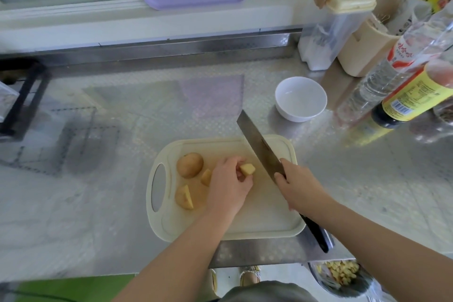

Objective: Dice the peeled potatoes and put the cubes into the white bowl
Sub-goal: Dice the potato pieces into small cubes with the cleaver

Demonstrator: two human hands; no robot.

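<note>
**Fingers: left pinches a potato chunk, right wraps the knife**

Left hand (229,182): fingers curled round a cut potato chunk (247,169), holding it over the middle of the cutting board (257,223). Can't tell if the chunk sits on the board or is lifted; the fingertips are tucked under and hidden.

Right hand (297,187): clenched on the knife (257,142) where blade meets handle, one finger laid along the blade's back. The hand covers that junction. The black handle end sticks out behind the wrist, past the board's near right corner. The blade runs diagonally over the board's far right part, tip beyond the far edge. Can't tell whether the edge touches the board. The chunk is just left of the blade, not touching it.

Also on the board, left side:
- whole potato (190,165) near the handle slot
- wedge (184,197) nearer the person
- small piece (206,177), partly hidden by the left hand

White bowl (301,98): upright on the metal counter (122,179), beyond the board's far right corner, apart from the board.

Right edge: clear bottle (392,73) and dark sauce bottle (414,95), both warped by the lens and cut off. Bottom right, below the counter edge: a bag (340,273) with yellowish bits, too blurred to identify.
</note>
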